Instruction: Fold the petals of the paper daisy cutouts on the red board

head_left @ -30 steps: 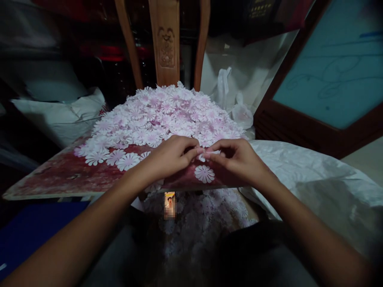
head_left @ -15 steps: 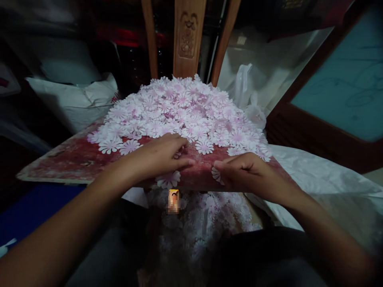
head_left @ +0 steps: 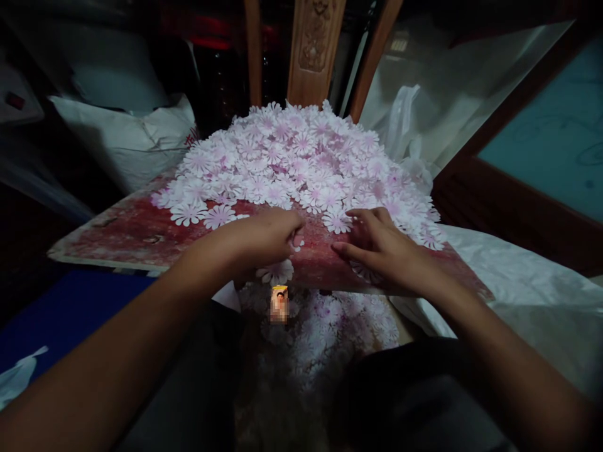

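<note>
A large heap of white artificial flowers (head_left: 292,150) with pale pink centres covers the back of a worn red board (head_left: 122,226). My left hand (head_left: 266,235) is closed at the heap's front edge, with small white petal tips showing at its fingertips. Below that hand, one loose flower (head_left: 277,272) lies at the board's front edge. My right hand (head_left: 381,245) is open, thumb and fingers apart, close to a flower (head_left: 336,221) at the front of the heap. Another flower (head_left: 366,272) shows partly beneath the right palm; whether the hand touches it I cannot tell.
More flowers (head_left: 334,326) are below the board, between my knees. A carved wooden chair back (head_left: 315,50) rises behind the heap. White sacks stand at left (head_left: 127,138) and right (head_left: 499,263). A blue surface (head_left: 85,314) is at lower left.
My right hand has moved forward to the heap and opened from its pinch on a flower. My left hand's fingers have curled closed. The camera view has shifted slightly.
</note>
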The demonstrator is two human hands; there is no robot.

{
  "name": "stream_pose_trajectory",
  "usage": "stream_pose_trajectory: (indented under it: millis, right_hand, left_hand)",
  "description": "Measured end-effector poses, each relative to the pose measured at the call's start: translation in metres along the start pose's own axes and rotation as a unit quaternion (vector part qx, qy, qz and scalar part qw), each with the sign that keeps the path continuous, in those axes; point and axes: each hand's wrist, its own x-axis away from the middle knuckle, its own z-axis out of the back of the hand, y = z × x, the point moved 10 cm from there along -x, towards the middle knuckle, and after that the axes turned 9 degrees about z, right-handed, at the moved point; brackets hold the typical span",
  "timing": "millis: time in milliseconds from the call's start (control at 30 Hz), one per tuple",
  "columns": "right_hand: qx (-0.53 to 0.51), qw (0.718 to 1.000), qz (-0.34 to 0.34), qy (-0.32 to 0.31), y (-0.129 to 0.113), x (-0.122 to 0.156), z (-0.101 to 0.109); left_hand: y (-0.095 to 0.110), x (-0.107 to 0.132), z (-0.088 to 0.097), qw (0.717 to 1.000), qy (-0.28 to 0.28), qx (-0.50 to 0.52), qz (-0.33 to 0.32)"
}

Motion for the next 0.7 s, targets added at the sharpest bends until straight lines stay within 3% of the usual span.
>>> stream_pose_trajectory:
  millis: [133, 333, 467, 600, 700]
  right_hand:
    - [-0.008, 0.998, -0.055, -0.036, 0.021, 0.005, -0.011]
    - [-0.121, 0.989, -0.077, -0.023, 0.035, 0.003, -0.02]
    - [-0.141, 0.986, -0.085, 0.007, 0.025, 0.0, -0.009]
    - [-0.199, 0.978, -0.052, 0.046, 0.002, -0.002, 0.002]
    - [-0.231, 0.969, -0.03, 0.084, -0.007, -0.003, 0.006]
  left_hand:
    - [-0.013, 0.002, 0.014, 0.999, 0.05, -0.002, 0.008]
    - [-0.033, -0.006, 0.005, 0.999, 0.015, -0.009, 0.036]
    - [-0.025, -0.008, 0.01, 0.999, 0.024, -0.012, 0.031]
    - [-0.012, 0.0, 0.035, 0.992, 0.119, -0.003, 0.038]
    - [0.008, 0.008, 0.049, 0.983, 0.183, 0.017, -0.001]
